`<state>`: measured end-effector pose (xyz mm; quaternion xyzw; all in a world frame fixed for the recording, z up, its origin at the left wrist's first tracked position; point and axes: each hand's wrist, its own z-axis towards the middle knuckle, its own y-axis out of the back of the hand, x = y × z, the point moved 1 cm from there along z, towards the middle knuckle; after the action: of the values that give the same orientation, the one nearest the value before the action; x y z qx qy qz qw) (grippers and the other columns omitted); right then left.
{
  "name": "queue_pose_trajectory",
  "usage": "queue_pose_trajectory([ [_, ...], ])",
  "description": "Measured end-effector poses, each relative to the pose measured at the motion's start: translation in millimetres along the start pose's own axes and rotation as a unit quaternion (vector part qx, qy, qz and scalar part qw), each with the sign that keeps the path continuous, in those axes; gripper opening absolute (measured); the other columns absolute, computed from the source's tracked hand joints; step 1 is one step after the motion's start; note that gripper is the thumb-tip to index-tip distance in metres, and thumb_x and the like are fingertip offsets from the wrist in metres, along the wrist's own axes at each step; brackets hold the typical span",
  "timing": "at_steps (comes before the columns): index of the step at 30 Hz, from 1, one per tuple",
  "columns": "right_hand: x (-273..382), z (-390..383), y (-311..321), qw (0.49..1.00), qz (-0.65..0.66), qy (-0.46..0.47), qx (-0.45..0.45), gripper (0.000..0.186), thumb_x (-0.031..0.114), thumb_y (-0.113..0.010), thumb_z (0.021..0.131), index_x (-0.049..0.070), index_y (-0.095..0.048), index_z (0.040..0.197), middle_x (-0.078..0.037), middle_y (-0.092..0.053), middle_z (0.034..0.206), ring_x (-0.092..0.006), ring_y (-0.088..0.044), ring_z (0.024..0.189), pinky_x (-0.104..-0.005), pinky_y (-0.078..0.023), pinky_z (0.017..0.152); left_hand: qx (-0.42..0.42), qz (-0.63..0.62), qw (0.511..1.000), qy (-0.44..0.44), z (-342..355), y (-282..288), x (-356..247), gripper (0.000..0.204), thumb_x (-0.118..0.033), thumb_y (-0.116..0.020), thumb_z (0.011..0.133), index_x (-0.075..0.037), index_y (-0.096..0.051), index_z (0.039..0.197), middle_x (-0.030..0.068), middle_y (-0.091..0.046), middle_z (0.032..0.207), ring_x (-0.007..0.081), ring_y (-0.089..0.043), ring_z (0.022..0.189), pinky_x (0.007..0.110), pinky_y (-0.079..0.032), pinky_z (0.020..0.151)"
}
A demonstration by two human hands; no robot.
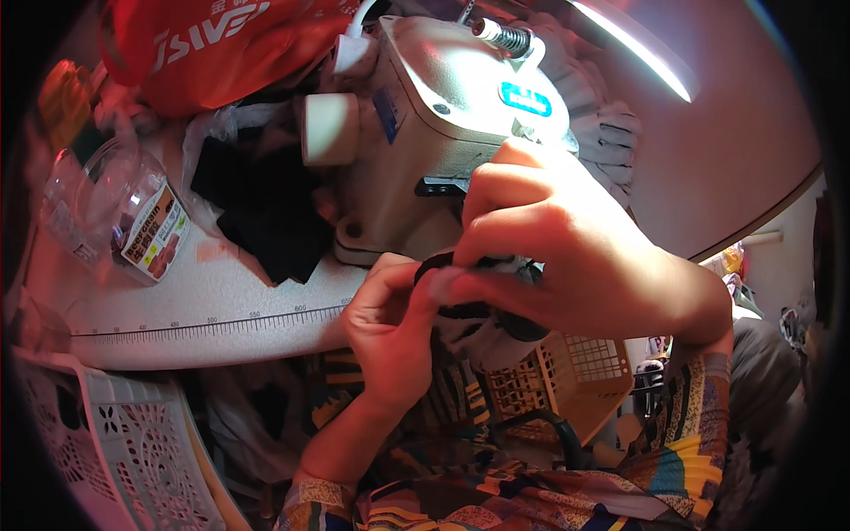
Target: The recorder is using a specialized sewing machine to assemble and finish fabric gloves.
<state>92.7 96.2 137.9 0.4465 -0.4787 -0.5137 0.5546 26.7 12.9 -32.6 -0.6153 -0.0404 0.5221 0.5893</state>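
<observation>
A cream sewing machine (pixel 416 71) stands on the table right in front of my hands. My left hand (pixel 390 323) is closed, its thumb and fingers pinching the left end of a piece of black cloth (pixel 465 310). My right hand (pixel 549 230) comes across from the right with bent fingers, its thumb on the same cloth close to my left fingertips. It hides the machine's sewing point and part of the cloth. Below the hands hangs whitish fabric (pixel 491 345); whether it joins the black cloth I cannot tell.
Black cloth pieces (pixel 266 203) lie left of the machine, beside a clear plastic jar (pixel 146 212) and a red bag (pixel 221 53). Grey-white fabric items (pixel 611 142) are piled behind it. A lit lamp (pixel 637 44) hangs above. Below the table edge are a white basket (pixel 133 434) and a tan basket (pixel 575 380).
</observation>
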Motion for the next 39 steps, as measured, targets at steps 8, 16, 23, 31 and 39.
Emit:
queue_pose_trajectory([
  [8,1,0,-3,0.999,0.027,-0.031,0.009,0.013,0.007,-0.078,0.072,0.009,-0.068,0.080,-0.003,-0.057,0.082,-0.0236,-0.054,0.082,-0.0345,-0.043,0.072,-0.014,-0.010,0.999,0.031,-1,7,7,0.006,-0.003,-0.059,0.094,0.001,-0.064,0.094,0.0022,-0.064,0.095,0.0084,-0.059,0.087,0.023,-0.046,0.080],
  [16,-1,0,-7,0.995,0.048,-0.081,-0.038,0.014,0.006,-0.080,0.067,0.010,-0.072,0.078,-0.002,-0.060,0.077,-0.0200,-0.058,0.077,-0.0319,-0.047,0.067,-0.012,0.061,0.997,-0.037,-5,-5,-1,0.012,-0.002,-0.058,0.095,0.004,-0.066,0.101,0.0046,-0.064,0.101,0.0085,-0.056,0.091,0.023,-0.044,0.084],
  [23,0,4,-5,0.995,0.044,-0.091,-0.013,0.014,0.005,-0.079,0.067,0.008,-0.067,0.073,-0.002,-0.063,0.081,-0.0209,-0.060,0.081,-0.0315,-0.048,0.069,-0.022,0.167,0.981,-0.095,-6,-6,-6,0.014,-0.005,-0.058,0.096,0.005,-0.065,0.102,0.0062,-0.061,0.101,0.0100,-0.055,0.090,0.022,-0.043,0.081],
  [31,0,3,-7,0.993,0.052,-0.108,-0.006,0.017,0.003,-0.078,0.067,0.006,-0.061,0.067,-0.002,-0.065,0.077,-0.0190,-0.061,0.079,-0.0306,-0.049,0.067,-0.004,0.266,0.935,-0.234,-3,1,1,0.017,-0.010,-0.059,0.096,0.006,-0.063,0.100,0.0071,-0.059,0.099,0.0146,-0.056,0.090,0.025,-0.045,0.081],
  [39,-1,0,-8,0.990,0.072,-0.124,-0.017,0.015,0.002,-0.079,0.067,0.006,-0.065,0.071,-0.003,-0.066,0.075,-0.0190,-0.061,0.076,-0.0303,-0.050,0.066,0.074,0.131,0.984,-0.093,6,11,7,0.015,-0.010,-0.066,0.091,0.003,-0.065,0.100,0.0068,-0.061,0.104,0.0136,-0.057,0.092,0.026,-0.045,0.083],
])
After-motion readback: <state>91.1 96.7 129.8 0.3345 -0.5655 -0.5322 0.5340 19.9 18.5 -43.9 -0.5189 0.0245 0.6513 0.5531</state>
